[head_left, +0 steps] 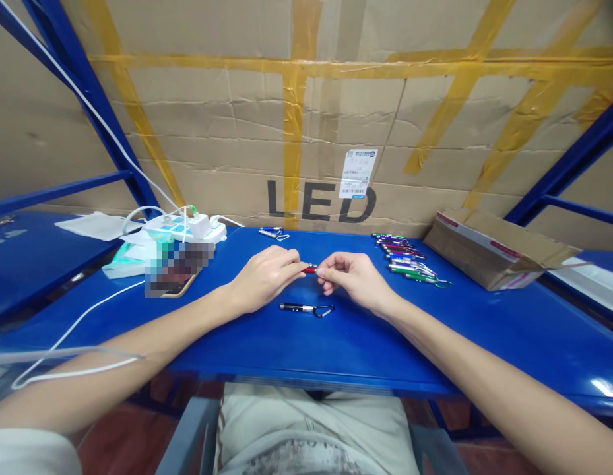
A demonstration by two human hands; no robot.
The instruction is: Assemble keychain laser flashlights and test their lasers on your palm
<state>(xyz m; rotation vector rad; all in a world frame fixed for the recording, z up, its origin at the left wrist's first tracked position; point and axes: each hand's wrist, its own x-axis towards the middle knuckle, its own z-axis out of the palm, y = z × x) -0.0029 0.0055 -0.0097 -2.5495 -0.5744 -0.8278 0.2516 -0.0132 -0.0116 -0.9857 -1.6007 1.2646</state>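
Between both hands is a small red pen-shaped flashlight (311,269), partly hidden by the fingers. My left hand (269,277) pinches one end of it, and the fingertips of my right hand (353,277) close on the other end. Just below them on the blue table lies a black flashlight (297,307) with a carabiner clip (324,311) at its right end. To the right of my right hand, several similar flashlights (405,257) in green, red, blue, purple and silver lie in a column. A blue one (272,233) lies at the back, beyond my left hand.
An open cardboard box (484,254) stands at the right. On the left are a phone (187,269), a tissue pack (132,257) and a power strip (214,231) with white cables (78,323). A large carton (227,132) marked LED walls off the back of the table (365,349).
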